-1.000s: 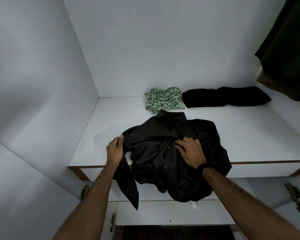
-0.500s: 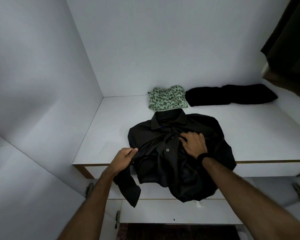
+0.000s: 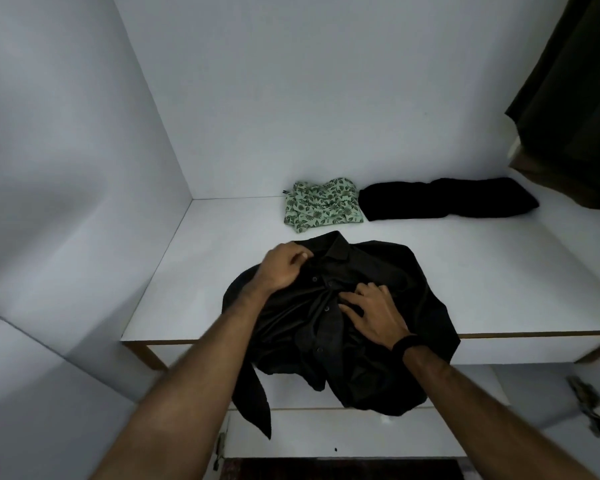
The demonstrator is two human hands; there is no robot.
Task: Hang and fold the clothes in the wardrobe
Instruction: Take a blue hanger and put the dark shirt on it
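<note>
The black shirt (image 3: 371,289) lies crumpled on the shelf (image 3: 499,271), its hem and one sleeve hanging over the front edge; a tug could drag it off. Left hand (image 3: 283,268) pinches fabric beside the collar. Right hand (image 3: 374,315) presses spread fingers on the placket.

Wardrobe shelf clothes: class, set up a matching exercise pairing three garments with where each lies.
Things:
1. black shirt
2. green leaf-print garment
3. black folded garment

Places:
A. at the back, right of the print
B. over the front edge, under both hands
C. at the back, just behind the collar

Pairs: 1-B, 2-C, 3-A
</note>
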